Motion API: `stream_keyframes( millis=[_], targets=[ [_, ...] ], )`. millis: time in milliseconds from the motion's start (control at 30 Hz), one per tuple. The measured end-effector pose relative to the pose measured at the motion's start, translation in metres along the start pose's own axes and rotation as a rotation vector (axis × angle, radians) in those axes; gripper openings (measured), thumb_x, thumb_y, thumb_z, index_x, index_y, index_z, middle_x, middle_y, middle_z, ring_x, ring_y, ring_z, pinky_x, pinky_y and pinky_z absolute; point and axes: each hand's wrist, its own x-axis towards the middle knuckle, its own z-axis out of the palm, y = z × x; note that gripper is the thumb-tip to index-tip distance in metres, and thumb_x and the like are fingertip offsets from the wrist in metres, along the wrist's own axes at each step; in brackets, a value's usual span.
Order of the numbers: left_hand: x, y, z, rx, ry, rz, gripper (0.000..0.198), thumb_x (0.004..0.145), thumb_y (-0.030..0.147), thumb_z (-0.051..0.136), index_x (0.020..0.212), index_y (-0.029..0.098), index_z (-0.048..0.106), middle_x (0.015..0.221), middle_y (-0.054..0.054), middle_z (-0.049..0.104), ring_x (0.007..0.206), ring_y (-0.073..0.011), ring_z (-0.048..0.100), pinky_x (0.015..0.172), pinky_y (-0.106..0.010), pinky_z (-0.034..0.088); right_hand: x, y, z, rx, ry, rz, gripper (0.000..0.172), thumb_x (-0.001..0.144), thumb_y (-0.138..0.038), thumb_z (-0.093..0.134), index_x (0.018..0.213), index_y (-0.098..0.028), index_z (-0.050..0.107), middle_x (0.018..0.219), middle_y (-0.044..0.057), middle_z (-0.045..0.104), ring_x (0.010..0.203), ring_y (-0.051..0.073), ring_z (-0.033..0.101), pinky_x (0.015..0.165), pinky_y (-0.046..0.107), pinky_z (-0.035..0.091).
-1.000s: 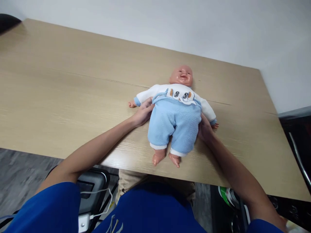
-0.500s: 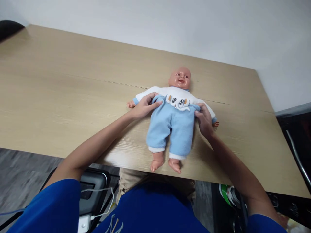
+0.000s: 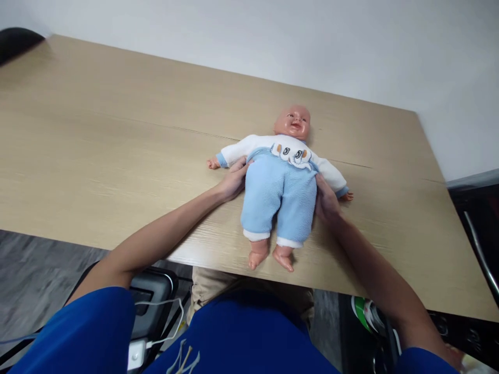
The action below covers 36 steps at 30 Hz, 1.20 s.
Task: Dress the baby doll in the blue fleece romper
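A baby doll [image 3: 294, 124] lies on its back on the table, head toward the wall and feet near the front edge. It wears a white long-sleeved top [image 3: 241, 148] and light blue fleece pants [image 3: 265, 192] with white cuffs. An animal face with dark eyes and orange ears is at the waist. My left hand [image 3: 234, 182] is closed around the doll's side at the waist, and its fingertips are partly hidden by the pants. On the opposite side, my right hand [image 3: 326, 197] grips the waist too, fingers mostly out of sight behind the cloth.
The wooden table [image 3: 117, 140] runs along a white wall [image 3: 273, 41]. A dark rounded object [image 3: 17, 44] stands beyond its far left corner. Below the front edge are a black case [image 3: 154, 291], a white adapter with a cable [image 3: 136, 356] and a green-and-white round item [image 3: 362, 311].
My hands have slid from the raised waistband corners down to the doll's sides, fingers tucked behind. The pants' waist now lies smoother. The doll appears slightly shifted right and up in view.
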Motion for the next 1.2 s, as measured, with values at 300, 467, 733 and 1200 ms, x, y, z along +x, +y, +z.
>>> stream_keyframes(
  millis=[300,467,733,1200],
  targets=[
    [0.005,-0.006,0.004,-0.092,0.049,-0.015,0.074,0.079,0.087,0.103,0.112,0.027,0.073,0.11,-0.006,0.08,0.11,-0.031,0.075,0.096,-0.047,0.061,0.008,0.001,0.003,0.026,0.024,-0.074,0.054,0.089,-0.077,0.092,0.12,-0.036,0.076,0.142,0.004,0.085,0.157,0.035,0.068,0.135,0.054,0.057],
    [0.01,0.0,-0.002,0.034,-0.083,0.009,0.067,0.082,0.086,0.099,0.103,0.028,0.076,0.094,-0.006,0.074,0.098,-0.0307,0.071,0.09,-0.047,0.058,0.01,-0.001,-0.003,-0.069,-0.011,-0.13,0.045,0.098,-0.074,0.085,0.12,-0.036,0.074,0.131,0.001,0.082,0.132,0.03,0.076,0.122,0.048,0.061],
    [0.013,0.003,-0.024,0.118,-0.087,0.069,0.057,0.092,0.078,0.095,0.092,0.026,0.074,0.092,-0.003,0.062,0.088,-0.0235,0.06,0.083,-0.04,0.053,0.011,-0.009,-0.005,-0.147,-0.014,-0.178,0.038,0.093,-0.063,0.082,0.09,-0.033,0.059,0.091,0.001,0.059,0.094,0.029,0.059,0.101,0.046,0.058],
    [0.01,0.01,-0.013,0.246,-0.036,0.254,0.07,0.1,0.09,0.083,0.092,0.024,0.065,0.087,0.001,0.053,0.081,-0.0181,0.046,0.079,-0.036,0.04,0.027,-0.038,-0.02,-0.219,-0.237,-0.002,0.047,0.084,-0.064,0.092,0.085,-0.029,0.061,0.076,-0.001,0.048,0.071,0.022,0.043,0.066,0.036,0.039]
  ],
)
